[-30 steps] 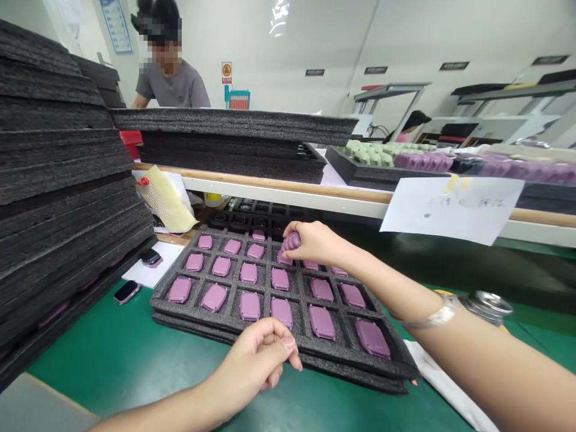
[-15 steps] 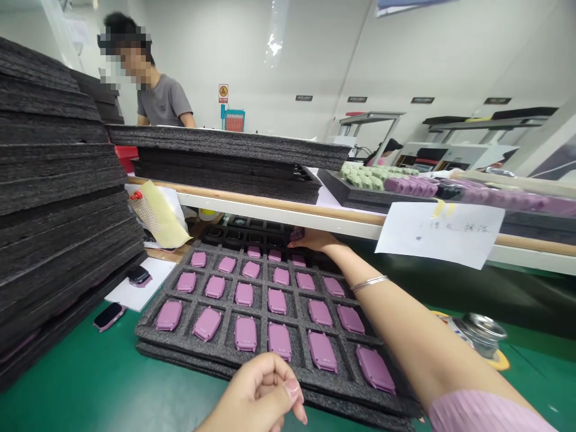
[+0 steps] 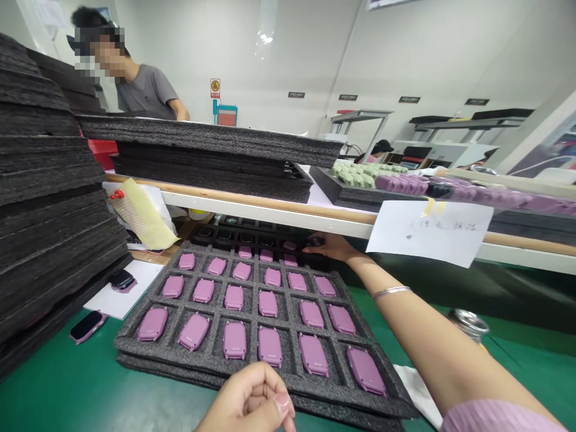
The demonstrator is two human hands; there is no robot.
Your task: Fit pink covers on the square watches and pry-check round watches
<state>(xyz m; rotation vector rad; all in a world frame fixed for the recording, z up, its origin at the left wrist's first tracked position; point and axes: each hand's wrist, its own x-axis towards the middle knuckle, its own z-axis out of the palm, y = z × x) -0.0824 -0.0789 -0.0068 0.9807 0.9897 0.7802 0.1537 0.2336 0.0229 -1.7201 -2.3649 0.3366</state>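
Note:
My right hand [image 3: 333,247] reaches under the shelf to the far rows of the tray, its fingers closed on a small purple watch case [image 3: 317,240], partly in shadow. A similar purple piece [image 3: 289,245] lies just left of those fingertips. In front of me, a black foam tray [image 3: 216,371] holds rows of purple watch cases, mostly one per compartment. At the tray's near edge, my left hand [image 3: 252,399] is loosely curled, with nothing visible in it. Dark-faced pieces [image 3: 206,233] sit in far compartments beneath the shelf.
Above the far rows runs a shelf edge [image 3: 270,211] with a taped paper [image 3: 429,231]. Black foam sheets [image 3: 49,198] are stacked high at left. Two watches, one [image 3: 87,327] on the green table, lie beside them. A glass jar [image 3: 470,324] stands right; a co-worker [image 3: 148,90] is behind.
My right hand has moved rightward under the shelf, and a purple piece now shows where its fingers were. The left hand stays curled at the tray edge. The view has shifted slightly.

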